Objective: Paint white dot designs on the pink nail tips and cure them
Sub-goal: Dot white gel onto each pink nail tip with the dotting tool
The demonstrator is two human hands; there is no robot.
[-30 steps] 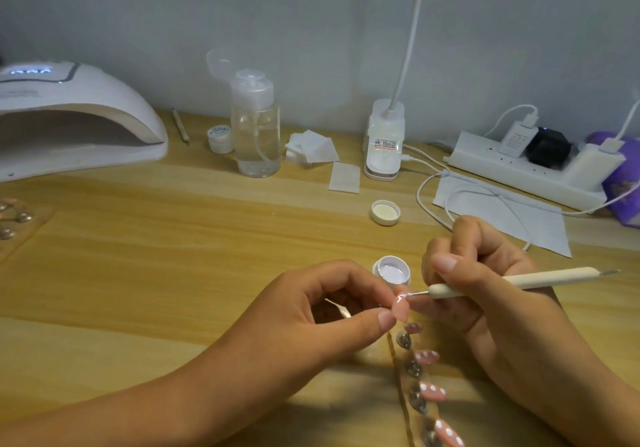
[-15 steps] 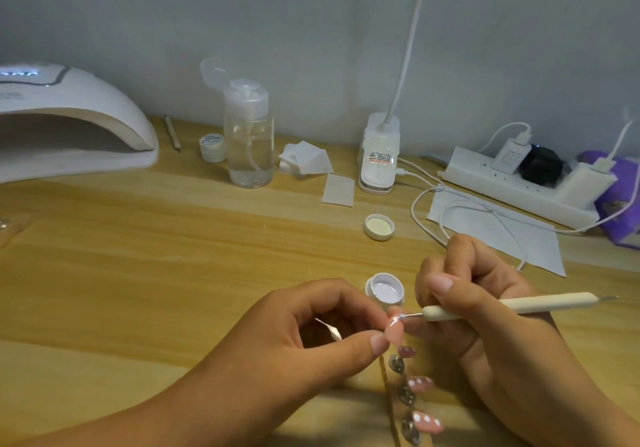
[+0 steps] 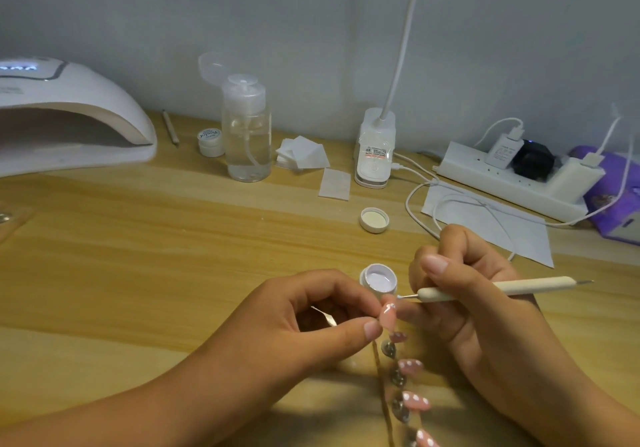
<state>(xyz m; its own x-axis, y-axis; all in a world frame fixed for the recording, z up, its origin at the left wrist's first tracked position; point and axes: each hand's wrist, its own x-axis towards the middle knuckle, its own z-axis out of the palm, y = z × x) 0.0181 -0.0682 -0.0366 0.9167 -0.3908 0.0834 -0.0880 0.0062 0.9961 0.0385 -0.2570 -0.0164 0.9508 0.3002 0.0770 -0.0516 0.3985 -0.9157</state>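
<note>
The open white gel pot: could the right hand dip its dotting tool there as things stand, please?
Probably yes: the pot stands uncapped beside the right hand, and the tip of the dotting tool sits just off its rim, nothing between.

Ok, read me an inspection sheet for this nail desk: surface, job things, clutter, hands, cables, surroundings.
Surface: wooden desk.
Job's things: pink nail tip, dotting pen, open paint pot, row of dotted tips, curing lamp back left.
Clutter: loose lid, pump bottle, small jar, wipes, paper sheet.
Hands: left hand pinches the pink nail tip; right hand grips the dotting pen, its point near that tip.
Cables: white cables loop across the paper sheet beside the power strip.
Surroundings: grey wall, desk lamp base.
</note>
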